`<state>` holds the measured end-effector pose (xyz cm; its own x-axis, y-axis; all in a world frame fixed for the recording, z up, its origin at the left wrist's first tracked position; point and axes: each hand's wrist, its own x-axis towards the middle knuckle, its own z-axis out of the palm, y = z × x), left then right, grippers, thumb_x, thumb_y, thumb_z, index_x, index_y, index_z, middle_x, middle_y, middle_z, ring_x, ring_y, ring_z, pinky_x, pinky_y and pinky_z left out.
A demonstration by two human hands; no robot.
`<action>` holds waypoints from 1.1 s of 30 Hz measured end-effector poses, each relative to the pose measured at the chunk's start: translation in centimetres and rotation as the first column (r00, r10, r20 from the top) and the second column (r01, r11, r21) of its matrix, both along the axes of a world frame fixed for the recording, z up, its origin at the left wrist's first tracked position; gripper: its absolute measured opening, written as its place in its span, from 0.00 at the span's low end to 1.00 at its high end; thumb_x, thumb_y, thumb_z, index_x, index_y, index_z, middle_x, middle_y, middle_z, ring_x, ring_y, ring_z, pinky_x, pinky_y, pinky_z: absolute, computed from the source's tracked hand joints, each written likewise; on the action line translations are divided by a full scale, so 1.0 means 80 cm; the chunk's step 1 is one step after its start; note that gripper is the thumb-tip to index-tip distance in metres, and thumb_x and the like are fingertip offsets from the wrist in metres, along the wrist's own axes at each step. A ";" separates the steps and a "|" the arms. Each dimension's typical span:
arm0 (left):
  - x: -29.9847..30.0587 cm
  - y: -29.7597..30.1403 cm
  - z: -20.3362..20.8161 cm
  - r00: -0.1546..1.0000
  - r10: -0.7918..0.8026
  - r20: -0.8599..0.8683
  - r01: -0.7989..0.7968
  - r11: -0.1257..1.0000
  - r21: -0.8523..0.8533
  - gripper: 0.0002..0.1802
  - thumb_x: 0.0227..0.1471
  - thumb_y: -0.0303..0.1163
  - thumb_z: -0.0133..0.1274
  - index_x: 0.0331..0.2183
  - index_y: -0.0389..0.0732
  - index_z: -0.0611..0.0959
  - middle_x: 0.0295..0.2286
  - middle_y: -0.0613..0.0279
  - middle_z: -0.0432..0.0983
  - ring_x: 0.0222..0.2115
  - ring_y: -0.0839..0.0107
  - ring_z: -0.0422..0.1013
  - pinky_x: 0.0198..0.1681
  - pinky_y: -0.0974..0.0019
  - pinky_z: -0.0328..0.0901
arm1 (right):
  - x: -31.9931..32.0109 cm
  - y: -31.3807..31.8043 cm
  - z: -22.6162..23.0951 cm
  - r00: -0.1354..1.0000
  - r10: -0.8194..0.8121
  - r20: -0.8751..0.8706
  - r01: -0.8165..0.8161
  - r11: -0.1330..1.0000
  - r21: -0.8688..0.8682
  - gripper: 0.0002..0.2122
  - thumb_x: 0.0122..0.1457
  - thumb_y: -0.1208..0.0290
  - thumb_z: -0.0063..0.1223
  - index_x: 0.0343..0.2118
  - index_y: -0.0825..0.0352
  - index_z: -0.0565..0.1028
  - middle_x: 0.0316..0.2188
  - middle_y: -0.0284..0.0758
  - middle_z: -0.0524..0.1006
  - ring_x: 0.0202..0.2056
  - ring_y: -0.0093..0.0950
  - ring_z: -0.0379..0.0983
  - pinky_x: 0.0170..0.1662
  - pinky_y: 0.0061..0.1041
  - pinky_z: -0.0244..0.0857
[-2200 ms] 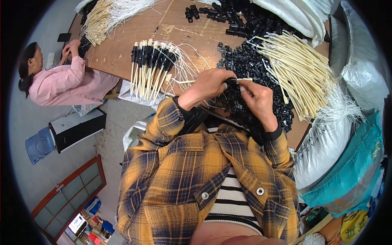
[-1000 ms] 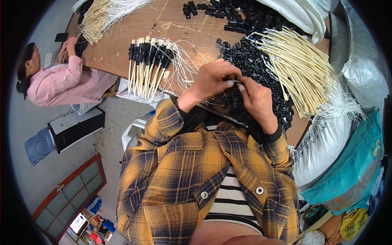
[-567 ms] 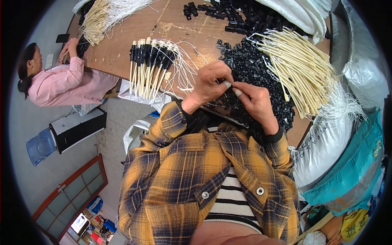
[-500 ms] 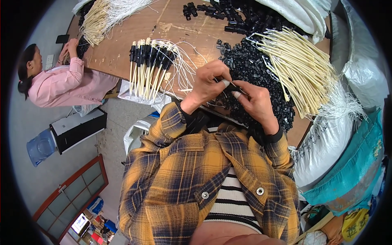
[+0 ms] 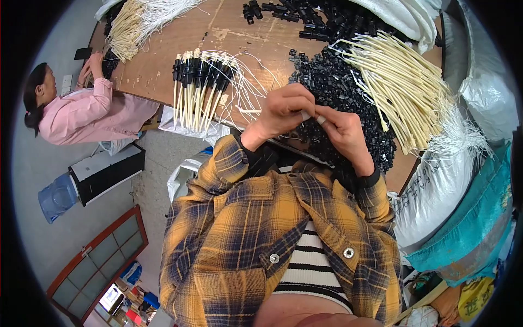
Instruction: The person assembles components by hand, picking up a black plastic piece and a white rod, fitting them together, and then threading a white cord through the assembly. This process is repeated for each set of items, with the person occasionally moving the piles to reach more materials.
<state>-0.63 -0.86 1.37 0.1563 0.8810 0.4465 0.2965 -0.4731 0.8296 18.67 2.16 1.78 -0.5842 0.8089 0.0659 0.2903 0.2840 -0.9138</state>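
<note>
My left hand (image 5: 284, 111) and my right hand (image 5: 344, 132) meet over the table's near edge, with fingertips pinched together. Whatever lies between them is mostly hidden and too small to name. White tape or finger covers wrap some fingertips. Just beyond and below the hands spreads a heap of small shiny black plastic pieces (image 5: 332, 82). To the left, a row of cream rods with black sleeves (image 5: 195, 82) lies at the edge, thin white wires trailing from it. A large bundle of bare cream rods (image 5: 406, 90) with white wires lies to the right of the heap.
Larger black cylindrical parts (image 5: 313, 30) lie at the back beside a white sack (image 5: 406, 22). White and teal sacks (image 5: 468, 212) stand right of the table (image 5: 239, 41). At far left a person in pink (image 5: 81, 111) works near another rod bundle (image 5: 124, 35).
My fingertips have drawn closer together and shifted slightly right. The dark piece visible between them earlier is now covered by the fingers. The view has shifted slightly.
</note>
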 end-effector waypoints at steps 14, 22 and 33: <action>-0.084 0.118 -0.079 0.820 0.229 -0.524 -0.339 0.933 -0.123 0.17 0.42 0.17 0.53 0.39 0.40 0.80 0.28 0.61 0.78 0.27 0.70 0.75 0.33 0.66 0.71 | 0.017 0.002 -0.009 0.969 -0.210 0.128 0.223 0.970 -0.100 0.06 0.56 0.75 0.53 0.33 0.70 0.78 0.17 0.24 0.69 0.19 0.12 0.57 0.22 0.15 0.53; -0.080 0.094 -0.060 0.853 0.286 -0.437 -0.403 0.892 -0.203 0.14 0.38 0.16 0.54 0.33 0.37 0.80 0.28 0.53 0.78 0.27 0.58 0.75 0.32 0.59 0.69 | 0.025 0.013 -0.021 0.973 -0.208 0.104 0.223 0.960 -0.168 0.05 0.57 0.76 0.53 0.33 0.71 0.78 0.17 0.21 0.65 0.20 0.11 0.54 0.23 0.14 0.50; -0.088 0.096 -0.073 0.805 0.255 -0.536 -0.393 0.905 -0.159 0.08 0.39 0.23 0.60 0.28 0.40 0.80 0.22 0.60 0.74 0.23 0.66 0.73 0.27 0.63 0.67 | 0.026 0.010 -0.018 0.962 -0.251 0.108 0.270 0.934 -0.235 0.05 0.57 0.74 0.53 0.33 0.70 0.78 0.15 0.20 0.62 0.19 0.10 0.53 0.22 0.14 0.48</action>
